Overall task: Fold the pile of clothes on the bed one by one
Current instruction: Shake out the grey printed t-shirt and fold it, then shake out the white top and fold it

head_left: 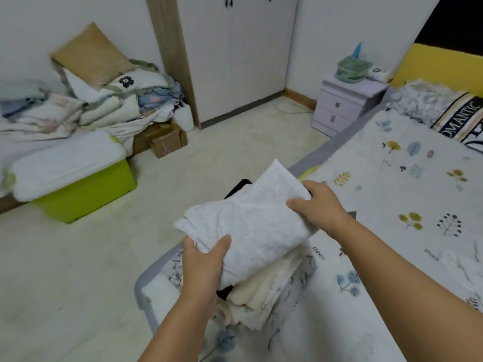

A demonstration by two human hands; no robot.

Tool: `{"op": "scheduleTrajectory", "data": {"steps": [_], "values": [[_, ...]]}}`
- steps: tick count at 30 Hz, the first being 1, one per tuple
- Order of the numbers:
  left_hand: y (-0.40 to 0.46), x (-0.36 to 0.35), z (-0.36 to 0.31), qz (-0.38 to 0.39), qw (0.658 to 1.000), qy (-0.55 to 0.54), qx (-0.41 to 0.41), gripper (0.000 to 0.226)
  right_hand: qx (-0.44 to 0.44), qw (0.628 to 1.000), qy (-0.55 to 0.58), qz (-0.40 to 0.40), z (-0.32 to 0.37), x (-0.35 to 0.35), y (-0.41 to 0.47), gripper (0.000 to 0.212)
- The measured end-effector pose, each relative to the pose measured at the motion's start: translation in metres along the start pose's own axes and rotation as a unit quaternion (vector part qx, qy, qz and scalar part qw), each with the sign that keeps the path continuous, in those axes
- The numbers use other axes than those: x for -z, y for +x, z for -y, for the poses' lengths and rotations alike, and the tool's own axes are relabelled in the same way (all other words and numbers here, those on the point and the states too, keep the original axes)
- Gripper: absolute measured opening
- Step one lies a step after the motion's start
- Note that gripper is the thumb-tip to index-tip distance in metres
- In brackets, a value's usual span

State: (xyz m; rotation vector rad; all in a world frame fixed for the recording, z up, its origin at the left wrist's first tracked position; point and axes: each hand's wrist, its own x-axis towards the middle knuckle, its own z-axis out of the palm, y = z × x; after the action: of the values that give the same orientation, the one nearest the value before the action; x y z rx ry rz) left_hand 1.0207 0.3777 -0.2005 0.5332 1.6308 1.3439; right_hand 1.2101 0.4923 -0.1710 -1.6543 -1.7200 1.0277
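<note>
A folded white garment [251,220] lies across the top of a stack of folded clothes [256,299] at the bed's near left corner. My left hand [203,262] grips its near edge, thumb on top and fingers underneath. My right hand [316,202] holds its far right edge with the fingers curled over the cloth. Under it lie cream pieces and a black one, whose corner [237,188] shows beyond the white garment. The bed [392,205] carries a white sheet printed with leaves and trees.
A pillow [460,118] and a yellow headboard [439,66] sit at the bed's far end, with a lilac nightstand [345,105] beside them. Across the pale floor stand a lime-green box [86,194], a cardboard box [167,139] and heaped bedding [104,100]. A white wardrobe [235,53] is behind.
</note>
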Motion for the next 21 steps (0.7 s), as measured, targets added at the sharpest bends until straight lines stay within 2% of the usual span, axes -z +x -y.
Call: {"op": "scheduleTrajectory", "data": {"steps": [5,8,10,13,15,17,18,19,21], "values": [[0.024,0.012,0.02,-0.054,0.996,-0.022,0.071,0.075,-0.013,0.997,-0.063,0.029,0.005,-0.048,0.04,0.015],[0.035,0.012,0.03,-0.076,0.99,-0.028,0.116,0.072,-0.073,0.985,-0.15,0.048,-0.011,-0.068,0.051,0.009],[0.037,0.01,0.034,-0.08,0.991,-0.011,0.106,0.069,-0.107,0.98,-0.156,0.054,-0.018,-0.076,0.054,0.022],[0.034,0.005,0.035,-0.077,0.995,0.001,0.069,0.06,-0.069,0.986,-0.149,-0.023,-0.015,-0.079,0.062,0.018],[0.034,0.004,0.034,-0.069,0.995,0.025,0.072,0.063,-0.027,0.99,-0.106,-0.088,-0.007,-0.08,0.067,0.019],[0.036,0.004,0.035,-0.072,0.993,0.042,0.078,0.065,-0.02,0.99,-0.096,-0.101,-0.003,-0.085,0.072,0.013],[0.037,0.005,0.034,-0.087,0.992,0.056,0.078,0.071,-0.036,0.987,-0.128,-0.086,-0.002,-0.089,0.072,0.02],[0.039,0.007,0.031,-0.112,0.988,0.085,0.069,0.08,-0.059,0.981,-0.174,-0.061,-0.002,-0.094,0.073,0.035],[0.042,0.013,0.026,-0.154,0.966,0.208,0.017,0.096,-0.084,0.966,-0.237,-0.061,-0.003,-0.103,0.069,0.055]]}}
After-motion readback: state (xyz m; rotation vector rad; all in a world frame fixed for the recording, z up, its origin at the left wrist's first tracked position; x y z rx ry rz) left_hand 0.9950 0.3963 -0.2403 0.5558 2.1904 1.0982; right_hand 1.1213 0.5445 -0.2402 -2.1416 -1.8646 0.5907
